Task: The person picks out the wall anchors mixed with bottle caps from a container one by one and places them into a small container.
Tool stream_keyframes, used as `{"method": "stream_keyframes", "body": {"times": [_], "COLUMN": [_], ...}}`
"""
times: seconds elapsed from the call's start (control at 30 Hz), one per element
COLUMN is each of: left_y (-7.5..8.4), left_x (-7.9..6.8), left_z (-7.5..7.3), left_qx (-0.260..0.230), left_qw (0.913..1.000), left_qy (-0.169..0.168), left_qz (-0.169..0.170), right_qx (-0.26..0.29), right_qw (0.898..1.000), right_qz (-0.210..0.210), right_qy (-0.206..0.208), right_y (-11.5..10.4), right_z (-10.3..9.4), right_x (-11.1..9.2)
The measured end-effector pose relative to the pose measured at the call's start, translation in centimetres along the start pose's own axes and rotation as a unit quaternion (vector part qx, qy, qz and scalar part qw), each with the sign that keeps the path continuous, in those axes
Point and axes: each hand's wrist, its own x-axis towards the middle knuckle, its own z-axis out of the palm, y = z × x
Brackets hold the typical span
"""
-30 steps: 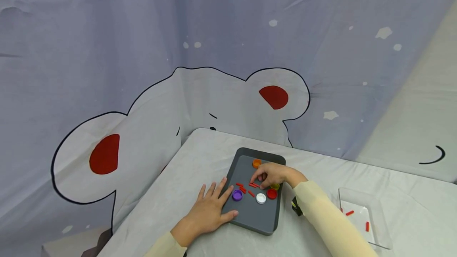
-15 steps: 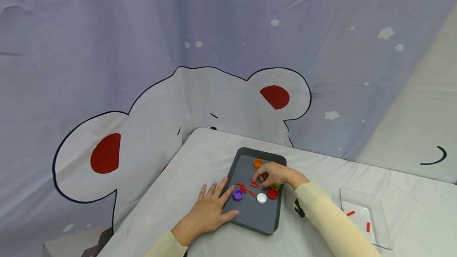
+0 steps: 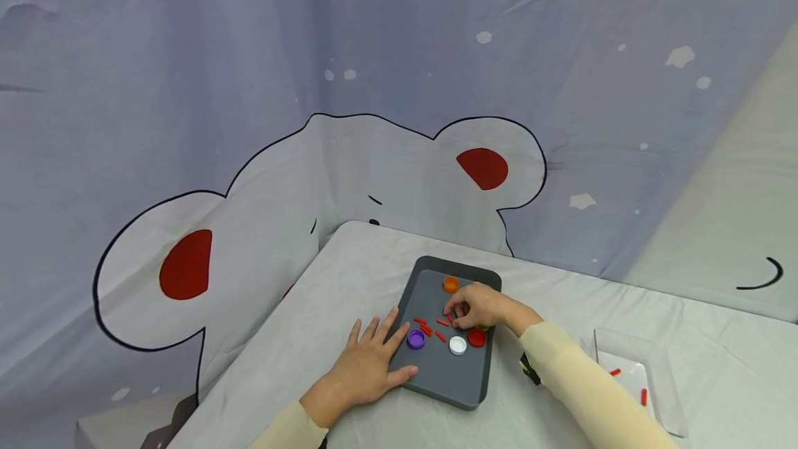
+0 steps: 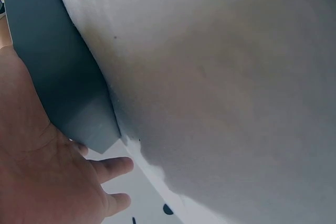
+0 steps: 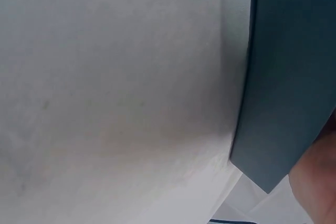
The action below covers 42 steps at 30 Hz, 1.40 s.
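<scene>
While the left hand (image 3: 360, 370) lies with fingers spread against the left edge of the grey tray (image 3: 436, 381), the right hand (image 3: 479, 305) curls above the tray's middle, thumb and forefinger pinching a red stick (image 3: 450, 319) (whether it is clear of the surface, I cannot tell). The two hands are apart. More red sticks lie loose in the tray, left of the pinched one. The purple cap (image 3: 416, 339) sits near the left fingertips, the white cap (image 3: 458, 346) just beside the red cap (image 3: 476, 337), and the orange cap (image 3: 451, 285) near the far end. On the cloth-covered desk (image 3: 368, 262), a clear box (image 3: 672, 393) at right holds further red sticks.
</scene>
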Motion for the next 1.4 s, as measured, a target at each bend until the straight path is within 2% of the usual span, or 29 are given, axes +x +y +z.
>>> {"method": "stream_keyframes", "body": {"times": [0.17, 0.43, 0.67, 0.87, 1.07, 1.2, 1.4], "left_y": [0.1, 0.2, 0.1, -0.2, -0.9, -1.1, -1.4], "left_x": [0.2, 0.8, 1.3, 1.7, 2.1, 2.1, 2.1], "left_z": [0.1, 0.5, 0.5, 0.7, 0.8, 0.7, 0.7], "left_qx": [-0.004, -0.002, -0.010, -0.015, -0.017, -0.025, -0.030], "left_qw": [1.0000, 0.9999, 0.9999, 0.9998, 0.9998, 0.9997, 0.9996], "left_qy": [-0.003, 0.001, -0.011, -0.011, -0.002, -0.006, 0.000], "left_qz": [0.001, 0.015, 0.004, 0.001, -0.001, -0.004, 0.002], "right_qx": [0.019, 0.053, 0.089, 0.129, 0.148, 0.172, 0.231], "right_qw": [1.000, 0.996, 0.988, 0.972, 0.954, 0.943, 0.925], "right_qz": [0.004, -0.002, 0.001, 0.006, -0.004, -0.007, 0.021], "right_qy": [0.018, 0.077, 0.125, 0.194, 0.261, 0.286, 0.301], "right_y": [0.1, -0.5, -1.5, -3.1, -4.4, -4.7, -4.8], "right_z": [-0.1, -1.2, -2.1, -2.3, -1.5, -0.8, 0.3], "right_x": [-0.3, -1.5, -3.1, -4.9, -6.4, -7.3, -8.8]}}
